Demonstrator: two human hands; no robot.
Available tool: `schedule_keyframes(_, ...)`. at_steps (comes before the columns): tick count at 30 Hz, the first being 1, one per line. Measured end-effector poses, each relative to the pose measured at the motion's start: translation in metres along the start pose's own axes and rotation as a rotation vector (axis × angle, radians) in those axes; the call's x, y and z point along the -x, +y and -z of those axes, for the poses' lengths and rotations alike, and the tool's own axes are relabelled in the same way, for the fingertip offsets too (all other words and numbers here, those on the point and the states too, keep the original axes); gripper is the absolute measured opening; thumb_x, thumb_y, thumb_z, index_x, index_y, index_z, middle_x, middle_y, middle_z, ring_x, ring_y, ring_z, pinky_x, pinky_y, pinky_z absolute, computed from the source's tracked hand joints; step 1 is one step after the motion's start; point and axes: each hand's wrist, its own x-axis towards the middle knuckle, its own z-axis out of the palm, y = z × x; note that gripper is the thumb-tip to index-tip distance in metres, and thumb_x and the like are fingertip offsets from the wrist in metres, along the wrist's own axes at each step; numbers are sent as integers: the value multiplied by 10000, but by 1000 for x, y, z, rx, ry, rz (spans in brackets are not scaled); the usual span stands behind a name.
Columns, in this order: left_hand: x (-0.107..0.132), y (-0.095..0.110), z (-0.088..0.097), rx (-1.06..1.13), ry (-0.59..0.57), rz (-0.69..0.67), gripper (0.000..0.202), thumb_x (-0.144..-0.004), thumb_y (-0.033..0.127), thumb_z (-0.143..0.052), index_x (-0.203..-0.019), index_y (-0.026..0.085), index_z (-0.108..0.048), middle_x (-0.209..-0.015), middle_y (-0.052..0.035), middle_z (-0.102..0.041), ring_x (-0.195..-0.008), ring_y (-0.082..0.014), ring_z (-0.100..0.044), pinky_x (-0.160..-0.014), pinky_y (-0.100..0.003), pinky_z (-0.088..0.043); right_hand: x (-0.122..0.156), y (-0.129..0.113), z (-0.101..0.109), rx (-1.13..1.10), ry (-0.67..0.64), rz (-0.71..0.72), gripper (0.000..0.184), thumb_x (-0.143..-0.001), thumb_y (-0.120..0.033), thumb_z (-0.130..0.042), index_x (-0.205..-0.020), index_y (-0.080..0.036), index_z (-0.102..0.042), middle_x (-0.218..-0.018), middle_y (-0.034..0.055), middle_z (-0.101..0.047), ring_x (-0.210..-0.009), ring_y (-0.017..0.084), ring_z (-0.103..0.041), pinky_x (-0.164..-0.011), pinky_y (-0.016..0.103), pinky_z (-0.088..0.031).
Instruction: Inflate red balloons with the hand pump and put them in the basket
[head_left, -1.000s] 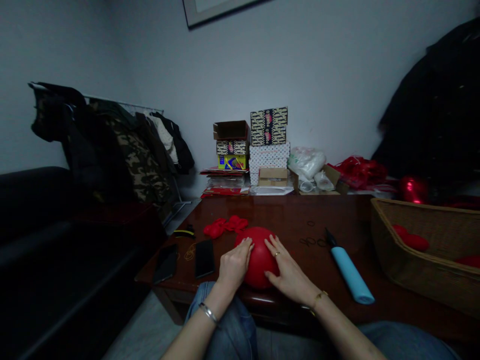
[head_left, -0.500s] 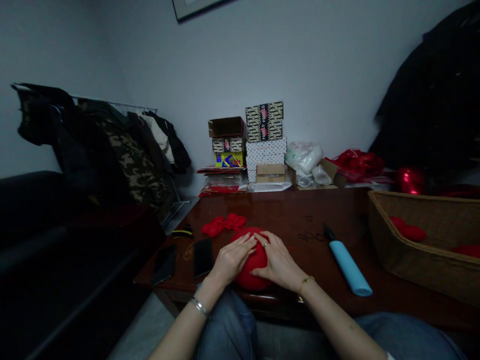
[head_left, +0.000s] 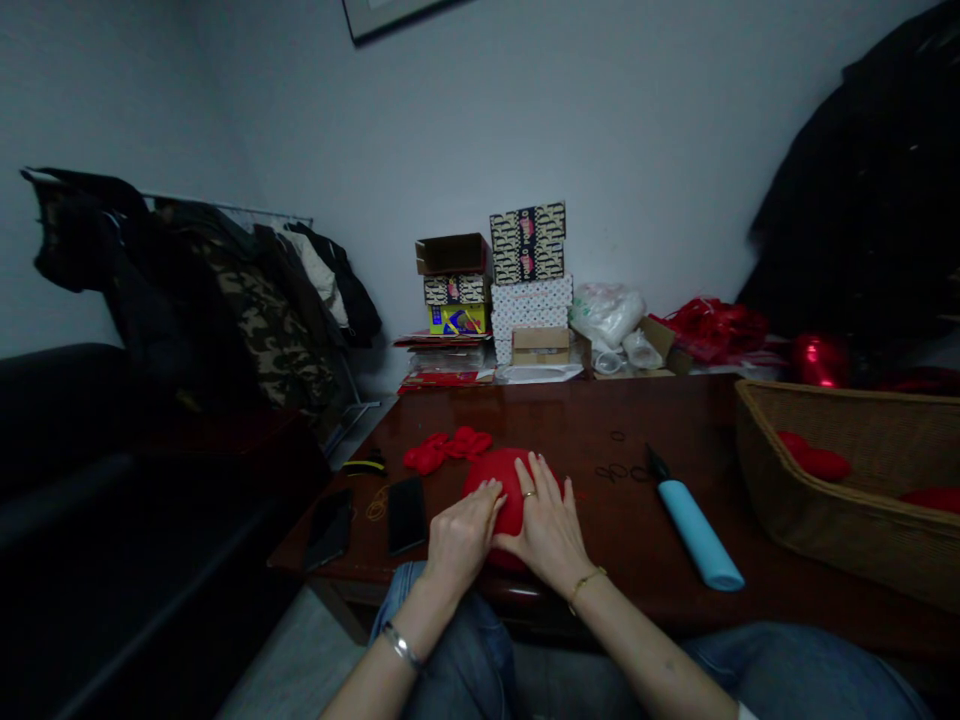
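Observation:
A red balloon (head_left: 501, 478) lies on the dark wooden table (head_left: 600, 560) near its front edge. My left hand (head_left: 459, 535) presses on its left side with fingers curled over it. My right hand (head_left: 546, 525) lies flat on top of the balloon, fingers stretched forward, a ring on one finger. Both hands touch each other over the balloon, which looks flattened under them. A heap of limp red balloons (head_left: 448, 448) lies just behind on the table.
A blue hand pump (head_left: 691, 530) lies to the right, several rubber bands (head_left: 613, 470) beyond it. Two dark phones (head_left: 371, 520) sit at the left. A wicker basket (head_left: 840, 500) with red balloons stands far right. Stacked boxes (head_left: 499, 300) line the wall; coats hang left.
My hands have closed in over the balloon and moved onto its top, and it appears flatter and smaller than a second ago. The view shifted slightly.

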Motion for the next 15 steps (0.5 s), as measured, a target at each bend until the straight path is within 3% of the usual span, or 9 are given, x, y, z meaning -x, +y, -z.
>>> schedule_keyframes(4,-10,-12,7,57,-11,-94,293,-872,171,-487,-1151,166,-575,-1139,-82,-639,-1082,-198,-578,-935,-341,-491,-8,1,2,-71,-70,44,1007,-595,-515,-673,-1411,-179,-188,-1467,151,-230,-1357,294,-152,-1062,577,-64)
schedule_keyframes(7,-21,-20,2,157,-50,-153,308,-878,167,-472,-1173,171,-560,-1232,-82,-578,-1200,-205,-473,-1005,-394,-428,-14,6,10,-194,-177,67,1190,-555,-539,-697,-1431,-194,31,-1466,155,-233,-1351,274,-181,-1064,565,-82)
schedule_keyframes(9,-27,-23,-7,234,-88,-161,304,-888,178,-453,-1173,183,-560,-1226,-68,-586,-1192,-180,-482,-994,-368,-442,-19,11,16,-268,-235,44,1282,-547,-542,-705,-1397,-190,187,-1457,167,-249,-1346,262,-203,-1060,565,-86)
schedule_keyframes(11,-30,-22,-17,265,-126,-134,286,-895,186,-440,-1146,183,-577,-1172,-57,-623,-1147,-161,-527,-988,-351,-449,-25,20,22,-313,-298,32,1319,-540,-544,-711,-1370,-186,250,-1453,173,-256,-1345,261,-211,-1055,569,-91)
schedule_keyframes(13,-31,-21,-27,238,-138,-83,268,-896,195,-439,-1112,178,-597,-1132,-59,-646,-1111,-166,-558,-985,-359,-451,-31,35,27,-324,-340,50,1293,-552,-555,-701,-1384,-180,214,-1462,177,-234,-1345,270,-212,-1055,556,-124)
schedule_keyframes(15,-31,-22,-33,198,-126,-37,254,-895,202,-444,-1085,179,-611,-1106,-62,-658,-1087,-177,-577,-976,-369,-460,-36,55,31,-293,-301,70,1143,-627,-558,-649,-1427,-167,69,-1464,166,-238,-1336,265,-242,-1055,504,-191)
